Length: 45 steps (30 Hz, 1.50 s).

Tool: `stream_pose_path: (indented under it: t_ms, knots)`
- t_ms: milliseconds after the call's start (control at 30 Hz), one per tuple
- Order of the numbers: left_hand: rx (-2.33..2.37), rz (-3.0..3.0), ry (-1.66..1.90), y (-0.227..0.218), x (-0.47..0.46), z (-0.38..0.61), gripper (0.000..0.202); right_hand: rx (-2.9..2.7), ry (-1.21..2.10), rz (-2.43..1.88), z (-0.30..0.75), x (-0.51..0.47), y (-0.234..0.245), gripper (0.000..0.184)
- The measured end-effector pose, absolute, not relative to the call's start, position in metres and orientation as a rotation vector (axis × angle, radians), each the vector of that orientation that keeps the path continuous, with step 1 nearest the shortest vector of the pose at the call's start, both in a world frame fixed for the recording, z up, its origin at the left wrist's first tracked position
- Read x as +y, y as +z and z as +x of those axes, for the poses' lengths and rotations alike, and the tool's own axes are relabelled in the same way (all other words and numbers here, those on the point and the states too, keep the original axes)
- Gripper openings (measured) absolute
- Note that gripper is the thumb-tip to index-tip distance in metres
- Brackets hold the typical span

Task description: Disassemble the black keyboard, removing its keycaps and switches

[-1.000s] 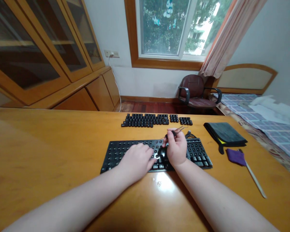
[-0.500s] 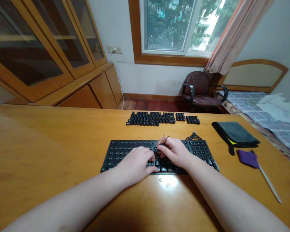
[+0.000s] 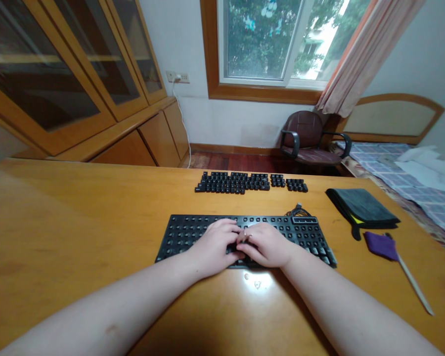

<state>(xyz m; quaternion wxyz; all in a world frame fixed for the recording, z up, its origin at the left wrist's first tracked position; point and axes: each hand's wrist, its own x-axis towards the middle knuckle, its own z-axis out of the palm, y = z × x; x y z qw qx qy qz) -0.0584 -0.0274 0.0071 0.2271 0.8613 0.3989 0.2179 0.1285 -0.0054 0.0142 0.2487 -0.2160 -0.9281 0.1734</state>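
Black keyboard (image 3: 185, 236), long axis left-right

Bare forearms (image 3: 133, 296), thick and rounded, left hand (image 3: 213, 247), right hand (image 3: 269, 244), both hands bare

The worktop (image 3: 77, 222) is wood under a glossy varnish that mirrors light at its near edge. The keyboard frame (image 3: 193, 232) and the loose keycaps (image 3: 237, 182) look like matt black plastic. The thin wire tool (image 3: 246, 235) glints like metal. Near the right edge, the folded dark cloth (image 3: 361, 205) is matt.
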Motion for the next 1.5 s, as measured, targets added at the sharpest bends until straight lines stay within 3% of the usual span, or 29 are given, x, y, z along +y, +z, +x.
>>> stream_pose_path:
  t_ms: [133,300,600,800,1100,1500]
  knots:
    - [0.991,2.359,0.596,0.009,-0.026,-0.056,0.02,-2.432,0.236,-0.44,0.129,-0.009,0.008,0.012]
    - [1.013,2.366,0.582,0.007,-0.024,-0.055,0.018,-2.351,0.213,-0.519,0.128,-0.012,0.002,0.007]
    - [1.201,2.241,0.64,0.013,-0.025,-0.052,0.016,-1.905,0.805,-0.993,0.127,-0.008,0.004,0.02]
    - [1.286,2.064,0.74,0.005,-0.025,-0.054,0.026,-1.65,0.913,-1.022,0.125,-0.002,-0.001,0.022]
    - [1.317,2.006,0.83,0.01,-0.026,-0.054,0.02,-1.393,1.266,-0.925,0.116,0.001,0.001,0.026]
    - [1.268,1.914,0.938,0.011,-0.028,-0.053,0.017,-1.83,0.972,-0.798,0.127,-0.003,0.004,0.024]
